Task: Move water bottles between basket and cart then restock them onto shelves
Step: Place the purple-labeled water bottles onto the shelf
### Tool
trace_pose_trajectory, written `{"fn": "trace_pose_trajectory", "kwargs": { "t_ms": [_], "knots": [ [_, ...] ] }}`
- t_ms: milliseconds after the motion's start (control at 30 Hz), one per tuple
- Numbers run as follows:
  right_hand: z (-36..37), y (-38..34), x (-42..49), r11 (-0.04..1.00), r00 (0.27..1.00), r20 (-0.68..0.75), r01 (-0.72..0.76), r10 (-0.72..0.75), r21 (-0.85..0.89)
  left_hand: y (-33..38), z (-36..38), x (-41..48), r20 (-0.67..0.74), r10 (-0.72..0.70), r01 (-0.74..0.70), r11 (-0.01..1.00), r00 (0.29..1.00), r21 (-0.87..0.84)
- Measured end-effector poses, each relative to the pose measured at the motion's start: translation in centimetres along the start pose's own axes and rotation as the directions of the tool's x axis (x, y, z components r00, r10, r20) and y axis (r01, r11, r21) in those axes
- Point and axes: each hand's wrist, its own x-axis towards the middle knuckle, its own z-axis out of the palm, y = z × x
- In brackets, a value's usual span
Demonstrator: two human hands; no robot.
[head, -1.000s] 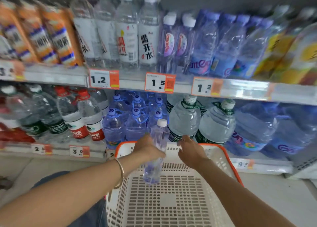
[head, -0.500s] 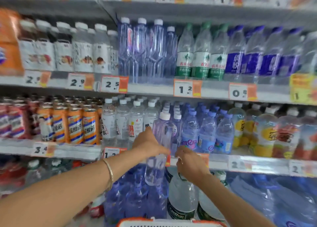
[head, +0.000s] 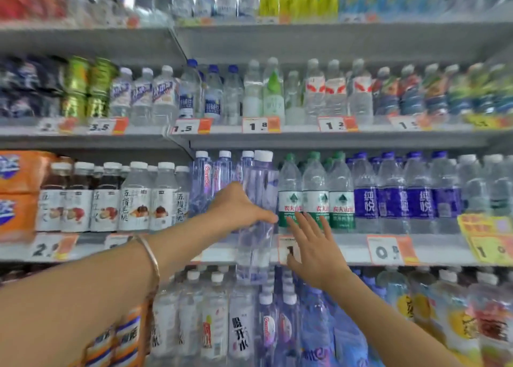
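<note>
The left hand [head: 238, 208] grasps the water bottle [head: 259, 189] at mid-body, its long axis upright, with the cap above the fingers. The matching bottles [head: 205, 180] on the shelf [head: 347, 248] stand just beyond. The right hand [head: 313, 244], released and spread, hovers just beside the bottle.

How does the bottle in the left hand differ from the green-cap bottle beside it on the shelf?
The held bottle has a white cap, the green-cap bottle a green one. The held bottle is lilac-tinted; the green-cap bottle is clear with a green-and-white label. The left hand grips the held bottle in front of the shelf; the green-cap bottle stands on it. Both are upright.
</note>
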Motion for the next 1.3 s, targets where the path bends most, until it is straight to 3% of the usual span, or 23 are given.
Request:
{"fn": "trace_pose_trajectory", "kwargs": {
  "t_ms": [133,200,467,667,933,1100,1200,1300],
  "knots": [
    [2.7,1.9,0.0,0.997,0.996,0.075,0.055,-0.051,-0.053,2.7,-1.9,3.1,-0.090,0.045,-0.045,0.999,0.995,-0.001],
    [3.7,1.7,-0.6,0.998,0.983,0.182,0.013,-0.003,-0.054,3.3,-2.1,4.6,-0.145,0.067,-0.071,0.997,0.987,-0.023],
    [5.0,1.7,-0.9,0.998,0.989,0.146,0.000,-0.010,0.065,3.2,1.8,8.5,-0.317,0.016,-0.088,0.973,0.948,-0.214],
    [5.5,1.8,-0.9,0.998,0.994,0.109,0.007,-0.013,0.060,2.5,5.0,9.5,-0.302,-0.026,-0.025,0.986,0.953,-0.163],
    [5.6,1.6,-1.0,1.000,0.998,0.052,0.023,-0.024,0.021,1.5,8.0,9.0,-0.398,0.039,0.015,0.991,0.916,0.131],
    [5.8,1.6,-1.0,0.998,0.999,-0.035,0.037,-0.035,0.060,0.2,10.8,9.8,-0.438,0.203,-0.018,0.920,0.875,0.391],
    [6.2,1.5,-1.1,0.998,0.996,-0.080,0.045,-0.041,0.048,-0.6,11.5,9.7,-0.353,0.343,-0.088,0.815,0.871,0.573],
    [6.4,1.6,-1.1,0.998,0.993,-0.104,0.056,-0.053,0.034,-1.8,10.5,9.9,-0.111,0.391,-0.223,0.709,0.913,0.669]
  ]
}}
